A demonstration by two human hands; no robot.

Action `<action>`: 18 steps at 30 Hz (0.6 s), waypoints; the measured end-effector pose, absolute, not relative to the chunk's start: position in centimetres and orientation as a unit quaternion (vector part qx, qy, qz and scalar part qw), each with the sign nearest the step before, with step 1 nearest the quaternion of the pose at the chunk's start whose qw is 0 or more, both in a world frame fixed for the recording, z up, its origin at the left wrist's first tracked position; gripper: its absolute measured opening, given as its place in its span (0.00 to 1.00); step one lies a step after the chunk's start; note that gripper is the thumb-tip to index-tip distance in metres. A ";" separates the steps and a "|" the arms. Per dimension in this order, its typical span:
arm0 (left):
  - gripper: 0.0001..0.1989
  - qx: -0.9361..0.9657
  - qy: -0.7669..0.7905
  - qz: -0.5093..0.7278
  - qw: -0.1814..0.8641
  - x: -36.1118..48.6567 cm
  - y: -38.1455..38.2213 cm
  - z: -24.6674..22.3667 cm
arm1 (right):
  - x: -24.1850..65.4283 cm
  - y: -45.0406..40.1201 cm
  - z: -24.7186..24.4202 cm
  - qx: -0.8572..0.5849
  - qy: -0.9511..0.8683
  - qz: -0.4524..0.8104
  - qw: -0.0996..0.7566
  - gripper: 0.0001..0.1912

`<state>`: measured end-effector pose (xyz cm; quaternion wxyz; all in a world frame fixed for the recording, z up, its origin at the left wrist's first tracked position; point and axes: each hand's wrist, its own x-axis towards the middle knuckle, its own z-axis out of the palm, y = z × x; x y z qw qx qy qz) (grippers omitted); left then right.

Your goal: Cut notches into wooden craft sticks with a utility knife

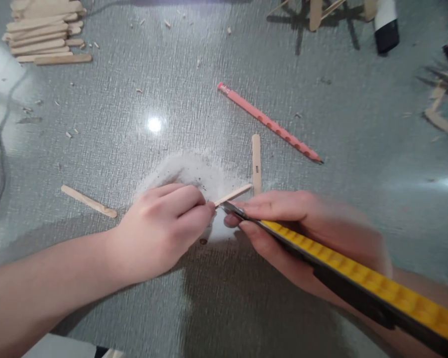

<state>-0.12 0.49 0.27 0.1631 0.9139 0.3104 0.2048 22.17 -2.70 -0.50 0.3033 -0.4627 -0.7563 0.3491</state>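
Where left hand [166, 219] grips stick [234, 194], one end hidden.

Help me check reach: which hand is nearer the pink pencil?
Right. In frame, the right hand is just below the pink pencil; the left hand is farther, below and left of its eraser.

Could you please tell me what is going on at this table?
A person is working on a craft stick with a utility knife. The left hand pinches the stick, while the right hand grips the knife, its blade tip right by the stick; whether it touches is hard to tell. A marked craft stick lies just beyond the right hand, with a pink pencil farther off.
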 end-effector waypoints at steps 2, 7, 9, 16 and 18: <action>0.08 0.914 0.312 0.204 0.158 -0.1 0.5 0.3 | 22.1 -2.7 -0.4 -0.446 -0.761 0.324 0.343 0.10; 0.05 0.918 0.308 0.206 0.140 -0.3 0.7 0.3 | 22.2 -3.0 -0.5 -0.456 -0.747 0.320 0.364 0.10; 0.04 0.918 0.311 0.201 0.138 -0.4 0.8 0.3 | 22.4 -3.2 -0.4 -0.480 -0.729 0.307 0.379 0.11; 0.03 0.873 0.364 0.222 0.237 -0.8 1.3 1.0 | 23.7 -3.7 0.4 -0.502 -0.627 0.419 0.424 0.09; 0.03 0.857 0.367 0.230 0.281 -0.9 1.6 1.2 | 23.9 -3.7 0.4 -0.498 -0.617 0.454 0.406 0.14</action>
